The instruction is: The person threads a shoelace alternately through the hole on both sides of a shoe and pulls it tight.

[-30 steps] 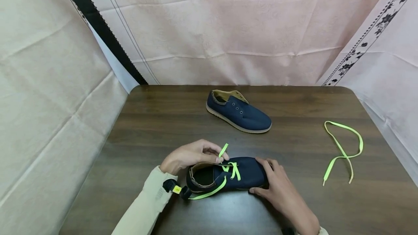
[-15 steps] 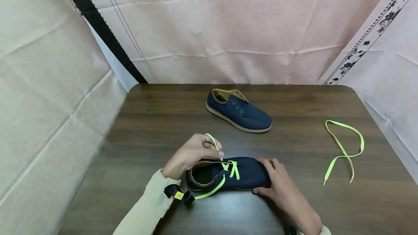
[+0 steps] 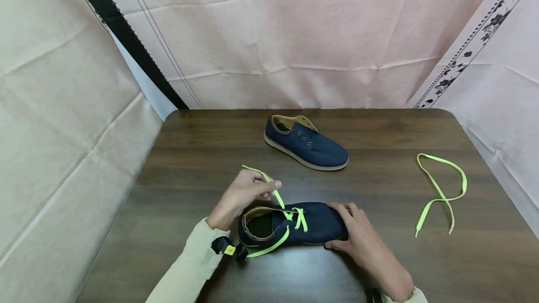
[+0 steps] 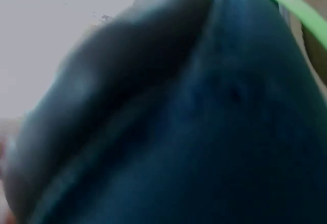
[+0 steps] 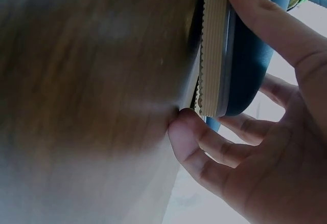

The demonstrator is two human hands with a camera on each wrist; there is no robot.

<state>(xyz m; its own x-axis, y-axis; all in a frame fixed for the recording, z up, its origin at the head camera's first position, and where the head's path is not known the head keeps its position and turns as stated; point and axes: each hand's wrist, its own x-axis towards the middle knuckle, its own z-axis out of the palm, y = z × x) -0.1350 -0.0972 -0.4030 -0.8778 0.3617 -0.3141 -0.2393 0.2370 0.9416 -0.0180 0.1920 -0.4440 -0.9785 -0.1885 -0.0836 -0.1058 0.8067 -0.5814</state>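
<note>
A dark blue shoe (image 3: 322, 219) lies on the brown table, its toe to the right. A neon green shoelace (image 3: 301, 219) crosses its front eyelets. My left hand (image 3: 240, 195) pinches one end of that lace above the shoe's far side, and the lace runs taut down to the eyelets. The other end trails along the near side. Around the toe, my right hand (image 3: 358, 233) holds the shoe, the thumb on the near side. In the right wrist view the thumb presses beside the ribbed sole (image 5: 212, 55). Blurred blue fabric (image 4: 230, 132) fills the left wrist view.
A second blue shoe (image 3: 309, 146), with bare eyelets, sits farther back on the table (image 3: 202, 153). A loose green shoelace (image 3: 444, 195) lies looped on the right. Pale cloth (image 3: 294, 36) hangs behind the table.
My left hand has drawn the lace end up and away to the far left, so a longer stretch shows above the shoe. The right hand stays on the toe.
</note>
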